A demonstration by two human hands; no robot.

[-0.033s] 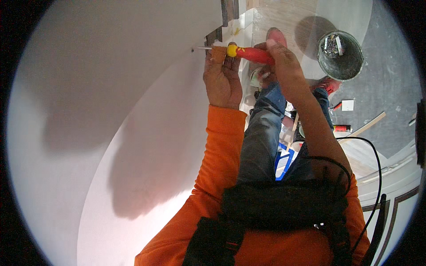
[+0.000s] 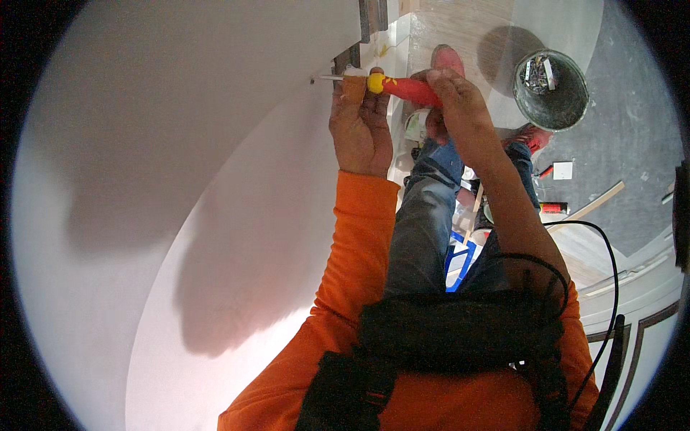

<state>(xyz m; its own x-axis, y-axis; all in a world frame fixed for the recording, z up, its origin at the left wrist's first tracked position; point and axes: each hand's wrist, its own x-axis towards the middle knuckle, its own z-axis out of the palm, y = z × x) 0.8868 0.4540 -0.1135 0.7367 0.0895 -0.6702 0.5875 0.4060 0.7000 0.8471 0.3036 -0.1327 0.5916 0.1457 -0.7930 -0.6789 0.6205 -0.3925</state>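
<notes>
A screwdriver (image 2: 411, 90) with a red and yellow handle lies sideways in front of me, its pale shaft pointing left. The tip is close to a small dark spot (image 2: 312, 81) on the white wall panel (image 2: 237, 79); I cannot tell whether they touch. My right hand (image 2: 463, 108) is closed around the handle's rear end. Around the shaft and yellow collar, my left hand (image 2: 361, 140) has its fingers drawn together, palm up. An orange-brown patch (image 2: 353, 87) with a whitish edge sits at its fingers; whether it is a finger wrap or a loose piece is unclear.
A dark bucket (image 2: 550, 108) with many small metal pieces stands on the floor at the far right. Near my legs lie a wooden strip (image 2: 589, 206), a red canister (image 2: 553, 207), a white square (image 2: 563, 170) and a blue frame-like object (image 2: 460, 262). A black cable (image 2: 611, 287) hangs beside my right arm.
My right hand's fingers have shifted and curled further over the handle, the thumb no longer stretched along it. The left hand and the screwdriver's position look the same.
</notes>
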